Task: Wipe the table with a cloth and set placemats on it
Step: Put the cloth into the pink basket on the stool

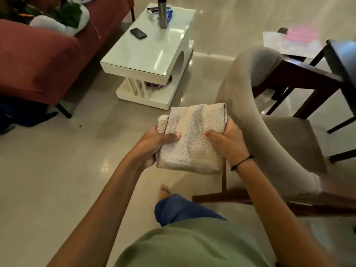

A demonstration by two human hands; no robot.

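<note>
A folded beige woven cloth (192,139) is held flat in front of me, above the floor. My left hand (154,146) grips its left edge with the thumb on top. My right hand (225,142) grips its right edge, thumb also pressed on top; a black band circles that wrist. A dark wooden table (300,72) stands at the right, its top mostly out of view. Something pink (302,34) lies on a pale sheet beyond that table; I cannot tell what it is.
A grey upholstered chair (269,120) stands just right of my hands. A white glossy coffee table (152,53) ahead carries a black phone (138,33) and a steel bottle (163,14). A red sofa (38,62) fills the left. My bare foot (163,192) is on the tiled floor.
</note>
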